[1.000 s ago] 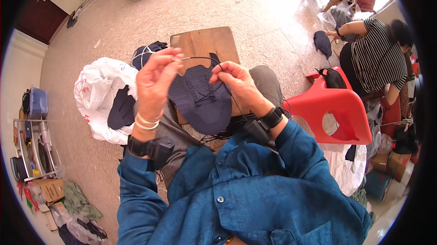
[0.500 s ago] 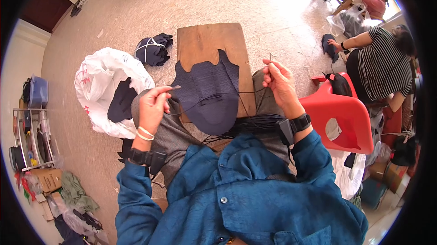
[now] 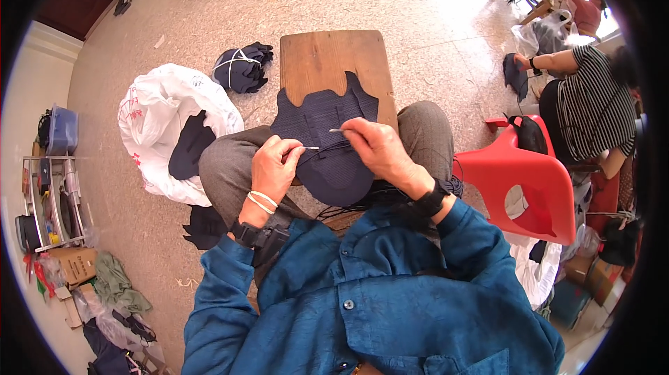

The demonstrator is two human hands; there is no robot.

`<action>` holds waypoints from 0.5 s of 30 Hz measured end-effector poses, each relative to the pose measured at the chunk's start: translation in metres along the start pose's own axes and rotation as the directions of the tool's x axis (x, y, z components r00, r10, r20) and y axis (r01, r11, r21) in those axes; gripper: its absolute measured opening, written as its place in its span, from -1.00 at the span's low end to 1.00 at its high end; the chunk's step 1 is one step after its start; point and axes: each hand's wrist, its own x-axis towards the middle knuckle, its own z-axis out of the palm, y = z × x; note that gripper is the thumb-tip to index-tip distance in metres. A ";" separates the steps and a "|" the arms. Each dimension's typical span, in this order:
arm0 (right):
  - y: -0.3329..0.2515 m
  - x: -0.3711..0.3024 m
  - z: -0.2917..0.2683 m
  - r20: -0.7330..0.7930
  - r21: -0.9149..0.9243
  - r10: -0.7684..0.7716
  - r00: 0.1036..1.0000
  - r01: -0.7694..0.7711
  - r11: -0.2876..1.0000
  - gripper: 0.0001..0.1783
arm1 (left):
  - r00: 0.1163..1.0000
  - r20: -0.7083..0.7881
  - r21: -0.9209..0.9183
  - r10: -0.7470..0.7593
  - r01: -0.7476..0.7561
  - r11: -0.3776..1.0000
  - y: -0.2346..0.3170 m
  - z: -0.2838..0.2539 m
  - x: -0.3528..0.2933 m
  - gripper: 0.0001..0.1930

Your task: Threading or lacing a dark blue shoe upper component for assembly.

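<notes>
Looking down with the head view, I see the two hands just apart, tips facing each other. The left hand has thumb and forefinger closed on a slim, pale cord tip; the right hand pinches a similar metal-looking tip, a little higher. Whether both belong to one dark cord I can't tell. Right under the fingers lies the navy cloth, flat on a wooden board between the knees.

To my eye, it would serve to pinch close behind each tip, so the thin ends don't wag, and to leave the cord slack enough not to drag the cloth askew.

The cloth looks finely ribbed, with a smooth rounded end toward the body and two prongs pointing away. The board beyond the hands is brown, grained and round-cornered. Left of the left hand slumps a crinkled white plastic bag; farther out from that hand sits a ragged dark bundle tied with white string. Right of the right hand stands a glossy red plastic seat with a rounded hole.
</notes>
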 end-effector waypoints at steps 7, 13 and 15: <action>0.012 0.001 0.017 0.040 -0.055 -0.125 0.991 0.127 0.990 -0.90 | 0.992 -0.047 0.107 0.116 -0.110 0.988 0.003 0.002 0.000 -0.95; 0.008 0.007 0.020 -0.120 0.034 -0.144 0.982 0.149 0.988 -0.89 | 0.991 0.017 0.207 0.131 -0.131 0.969 0.010 -0.002 0.001 -0.92; 0.010 0.005 0.019 -0.082 0.031 -0.146 0.986 0.149 0.988 -0.89 | 0.991 0.032 0.232 0.133 -0.137 0.963 0.010 -0.002 0.003 -0.90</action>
